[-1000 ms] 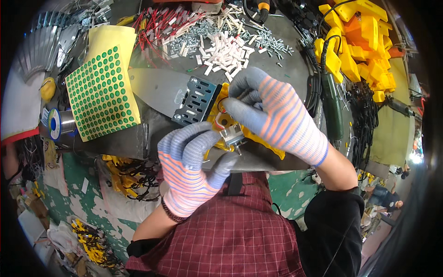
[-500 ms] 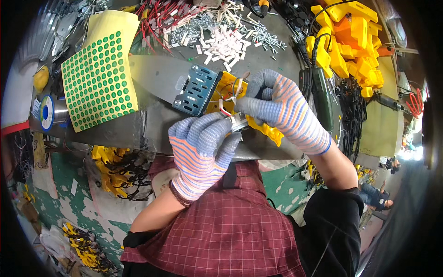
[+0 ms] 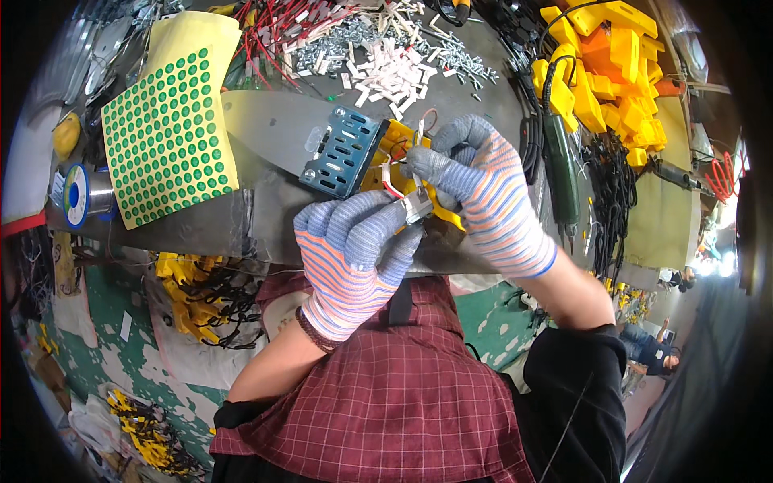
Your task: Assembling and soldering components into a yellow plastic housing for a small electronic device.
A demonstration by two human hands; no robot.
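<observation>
Both my hands wear striped grey-fingered gloves and work close together over the table's near edge. My left hand (image 3: 354, 249) is closed, thumb and fingertips pinching a small silver metal part (image 3: 417, 206) with a red and a white wire (image 3: 390, 177) running from it. Just right of it, my right hand (image 3: 483, 181) pinches thin wire near a small white sleeve (image 3: 420, 127). Behind the fingertips lies a yellow plastic housing (image 3: 394, 143), partly covered by my hands. A blue slotted metal bracket (image 3: 344, 153) stands against its left side.
Piles of white sleeves (image 3: 392, 76), screws (image 3: 467, 60) and red wires (image 3: 278, 36) lie at the back. A green-dotted sticker sheet (image 3: 169, 133) and solder spool (image 3: 78, 196) are left. Right are a dark green power tool (image 3: 561, 173) and stacked yellow housings (image 3: 624, 64).
My right hand has shifted slightly left and down, its fingers still pinching the wire. The silver part in my left hand shows more plainly now and is tilted.
</observation>
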